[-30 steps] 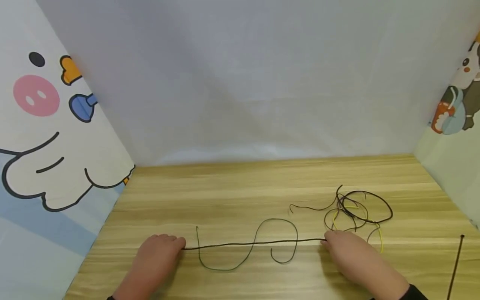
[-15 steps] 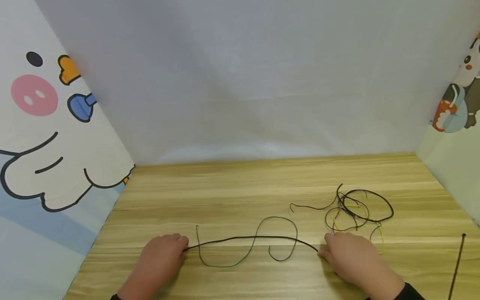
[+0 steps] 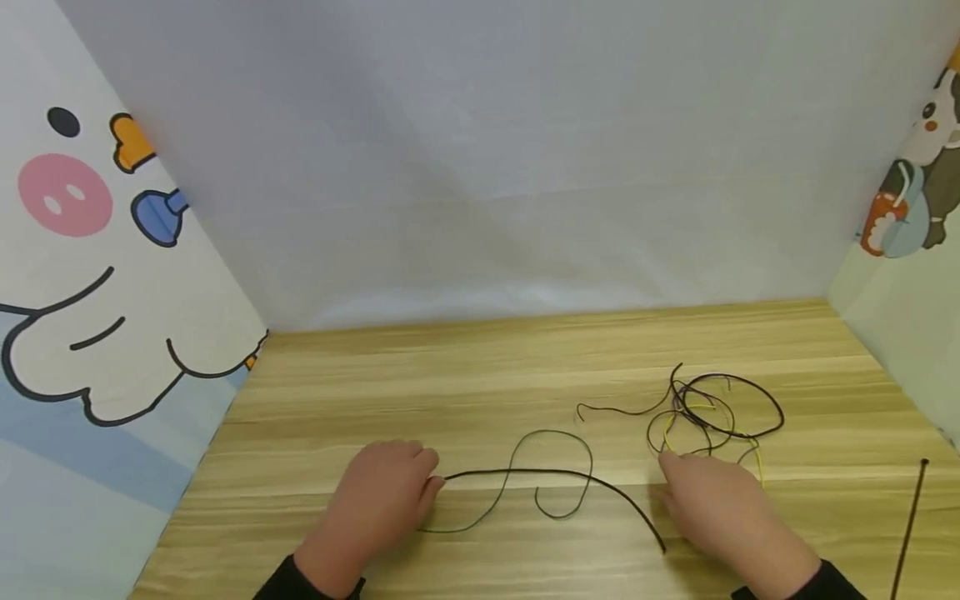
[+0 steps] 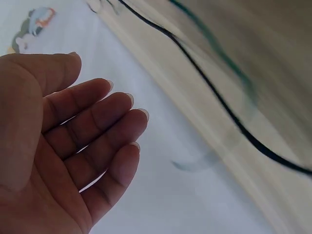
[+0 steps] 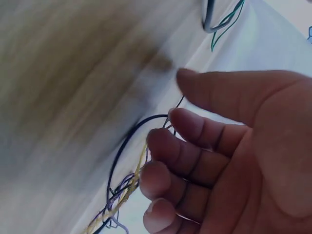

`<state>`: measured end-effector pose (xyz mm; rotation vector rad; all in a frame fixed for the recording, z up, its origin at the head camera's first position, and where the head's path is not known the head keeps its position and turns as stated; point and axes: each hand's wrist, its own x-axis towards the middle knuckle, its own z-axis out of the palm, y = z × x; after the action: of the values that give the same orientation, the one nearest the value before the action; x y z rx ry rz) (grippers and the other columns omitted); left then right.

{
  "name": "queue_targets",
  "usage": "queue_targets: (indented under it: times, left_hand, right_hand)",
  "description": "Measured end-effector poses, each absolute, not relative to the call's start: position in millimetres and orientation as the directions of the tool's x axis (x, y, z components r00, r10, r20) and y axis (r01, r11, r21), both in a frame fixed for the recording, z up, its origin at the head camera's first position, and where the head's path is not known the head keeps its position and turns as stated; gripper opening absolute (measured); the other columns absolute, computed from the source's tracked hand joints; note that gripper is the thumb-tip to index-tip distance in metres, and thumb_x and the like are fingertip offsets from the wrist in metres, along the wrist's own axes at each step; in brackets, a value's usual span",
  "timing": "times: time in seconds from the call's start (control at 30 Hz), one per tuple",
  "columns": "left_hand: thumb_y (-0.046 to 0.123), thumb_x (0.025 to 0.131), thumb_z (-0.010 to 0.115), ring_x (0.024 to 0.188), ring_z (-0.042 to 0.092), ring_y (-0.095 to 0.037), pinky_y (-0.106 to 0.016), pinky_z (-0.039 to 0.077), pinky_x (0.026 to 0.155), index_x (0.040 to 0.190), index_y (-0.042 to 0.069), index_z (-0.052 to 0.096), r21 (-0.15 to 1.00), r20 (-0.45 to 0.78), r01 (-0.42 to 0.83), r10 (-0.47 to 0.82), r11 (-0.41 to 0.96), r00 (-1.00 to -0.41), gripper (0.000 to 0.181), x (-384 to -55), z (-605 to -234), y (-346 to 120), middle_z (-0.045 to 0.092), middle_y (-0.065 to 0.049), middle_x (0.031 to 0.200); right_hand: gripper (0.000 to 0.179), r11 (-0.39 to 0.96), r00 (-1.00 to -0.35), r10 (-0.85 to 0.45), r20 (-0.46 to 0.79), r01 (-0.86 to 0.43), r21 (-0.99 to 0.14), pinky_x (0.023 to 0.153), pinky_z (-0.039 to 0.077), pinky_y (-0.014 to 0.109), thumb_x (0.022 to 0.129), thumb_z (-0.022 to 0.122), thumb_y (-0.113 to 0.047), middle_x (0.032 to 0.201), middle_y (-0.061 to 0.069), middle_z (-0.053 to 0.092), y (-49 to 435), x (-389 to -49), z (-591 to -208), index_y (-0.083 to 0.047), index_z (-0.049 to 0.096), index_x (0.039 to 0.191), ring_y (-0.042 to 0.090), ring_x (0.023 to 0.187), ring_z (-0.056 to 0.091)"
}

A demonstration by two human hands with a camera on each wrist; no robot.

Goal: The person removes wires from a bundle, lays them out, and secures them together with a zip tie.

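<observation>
A black cord [image 3: 555, 471] lies in an arc on the table, its right end bent toward the near edge. It crosses a thin green wire [image 3: 551, 432] that lies in an S-shaped curve. My left hand [image 3: 378, 504] is over the left part of both, hiding their left ends. In the left wrist view, the fingers of the left hand [image 4: 73, 131] are loosely bent with nothing between them, apart from the black cord [image 4: 209, 85]. My right hand [image 3: 723, 508] hovers right of the cord's free end. Its fingers are relaxed and hold nothing in the right wrist view.
A tangle of black, purple and yellow wires [image 3: 776, 408] lies beyond my right hand. At the right, a straight dark rod [image 3: 909, 525] points toward the near edge. A white sheet [image 3: 487, 208] closes off the back, and printed panels [image 3: 67, 333] stand at both sides.
The right hand has let go of the black cord's right end, which now curves toward the near edge. My left hand has moved right and released its end.
</observation>
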<state>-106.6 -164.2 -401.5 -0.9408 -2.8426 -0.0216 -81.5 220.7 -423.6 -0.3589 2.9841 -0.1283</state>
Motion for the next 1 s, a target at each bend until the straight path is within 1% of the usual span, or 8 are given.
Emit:
queue_targets:
  times: [0.17, 0.3, 0.43, 0.53, 0.67, 0.7, 0.87, 1.0]
  left_hand:
    - [0.031, 0.096, 0.075, 0.063, 0.052, -0.011, -0.03, 0.047, 0.06, 0.084, 0.018, 0.063, -0.085, 0.097, 0.672, 0.678, 0.735, -0.729, 0.022, -117, -394, -107, 0.05, 0.007, 0.071]
    - [0.04, 0.097, 0.073, 0.076, 0.061, -0.013, -0.031, 0.051, 0.068, 0.093, 0.021, 0.068, -0.192, 0.008, 0.708, 0.722, 0.68, -0.691, 0.02, -124, -394, -63, 0.06, 0.007, 0.082]
    - [0.043, 0.1, 0.068, 0.082, 0.062, -0.013, -0.031, 0.051, 0.072, 0.101, 0.023, 0.069, -0.239, -0.065, 0.761, 0.772, 0.604, -0.633, 0.02, -126, -404, -29, 0.062, 0.007, 0.089]
    - [0.044, 0.102, 0.064, 0.085, 0.061, -0.012, -0.03, 0.05, 0.074, 0.106, 0.024, 0.069, -0.24, -0.079, 0.787, 0.796, 0.569, -0.6, 0.021, -120, -414, -10, 0.061, 0.007, 0.093]
    - [0.047, 0.101, 0.064, 0.087, 0.061, -0.011, -0.028, 0.05, 0.073, 0.107, 0.026, 0.069, -0.251, -0.05, 0.788, 0.806, 0.562, -0.59, 0.022, -114, -422, 4, 0.061, 0.008, 0.096]
    - [0.047, 0.101, 0.064, 0.087, 0.061, -0.011, -0.027, 0.049, 0.072, 0.107, 0.026, 0.069, -0.246, -0.049, 0.789, 0.806, 0.563, -0.591, 0.023, -113, -422, 6, 0.06, 0.008, 0.096]
    - [0.045, 0.101, 0.063, 0.087, 0.061, -0.011, -0.027, 0.05, 0.071, 0.106, 0.025, 0.069, -0.211, -0.053, 0.79, 0.801, 0.575, -0.597, 0.022, -113, -424, 9, 0.06, 0.007, 0.094]
    - [0.043, 0.102, 0.062, 0.086, 0.06, -0.012, -0.028, 0.049, 0.071, 0.106, 0.024, 0.069, -0.195, -0.058, 0.793, 0.801, 0.577, -0.596, 0.021, -113, -428, 7, 0.059, 0.007, 0.093]
  right_hand:
    - [0.018, 0.967, -0.964, -0.24, -0.115, -0.228, -0.11, 0.053, 0.052, 0.044, 0.093, 0.073, -0.015, 0.075, 0.005, 0.063, 223, -81, -426, -0.007, 0.058, 0.098, 0.026, 0.066, 0.064]
    - [0.011, 0.966, -0.963, -0.244, -0.112, -0.231, -0.12, 0.055, 0.052, 0.045, 0.094, 0.069, -0.011, 0.076, 0.004, 0.063, 223, -80, -428, -0.009, 0.058, 0.096, 0.027, 0.068, 0.065]
    - [0.011, 0.965, -0.966, -0.241, -0.096, -0.229, -0.125, 0.056, 0.052, 0.046, 0.095, 0.067, -0.01, 0.076, 0.005, 0.063, 222, -79, -429, -0.01, 0.056, 0.094, 0.028, 0.069, 0.065]
    - [0.011, 0.97, -0.971, -0.214, -0.107, -0.199, -0.137, 0.054, 0.051, 0.045, 0.093, 0.066, -0.007, 0.074, 0.005, 0.062, 222, -78, -429, -0.006, 0.058, 0.101, 0.027, 0.066, 0.064]
    - [0.019, 0.977, -0.978, -0.173, -0.118, -0.155, -0.146, 0.048, 0.046, 0.041, 0.089, 0.065, -0.005, 0.067, 0.004, 0.056, 223, -76, -430, -0.002, 0.055, 0.105, 0.021, 0.056, 0.055]
    - [0.017, 0.978, -0.979, -0.166, -0.118, -0.148, -0.147, 0.046, 0.044, 0.04, 0.089, 0.064, -0.005, 0.065, 0.003, 0.053, 223, -75, -431, -0.003, 0.053, 0.102, 0.019, 0.054, 0.052]
    - [0.01, 0.978, -0.975, -0.171, -0.144, -0.15, -0.144, 0.049, 0.046, 0.039, 0.09, 0.064, -0.004, 0.067, 0.002, 0.054, 225, -76, -433, -0.007, 0.056, 0.093, 0.018, 0.057, 0.053]
    - [0.011, 0.976, -0.974, -0.179, -0.139, -0.158, -0.15, 0.052, 0.046, 0.04, 0.089, 0.067, -0.008, 0.07, 0.001, 0.054, 225, -77, -430, -0.01, 0.056, 0.088, 0.018, 0.06, 0.053]
